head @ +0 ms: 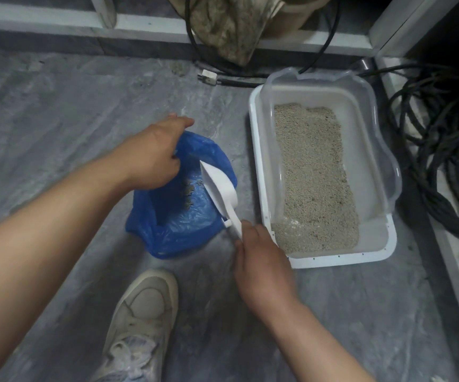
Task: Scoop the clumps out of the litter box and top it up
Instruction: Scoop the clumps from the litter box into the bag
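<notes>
Right hand (264, 267) is clenched around the handle of the white scoop (218, 188), and the scoop's bowl is tipped over the open mouth of the blue bag (178, 227). Left hand (154, 155) is up at the bag's far rim, fingers (174, 161) curled over the edge and grasping the plastic, holding the mouth wide. Down inside the bag, a scatter of greyish clumps (191, 190) sits on the blue film just beside the scoop's bowl.

The litter box (258, 161) stands on the floor (57, 106) just to the right of the bag, white base with a clear raised rim on top. Beige litter (313, 175) covers most of its bottom, thinner along the right side, where bare white plastic shows. The right hand sits near the box's near left corner; whether it touches is unclear.

A pale sneaker (143, 312) is planted on the floor below the bag, between the two forearms. Behind the box, a white plug (209, 76) lies by a black cable, and a heap of black cables (443, 161) is coiled along the box's right side.
</notes>
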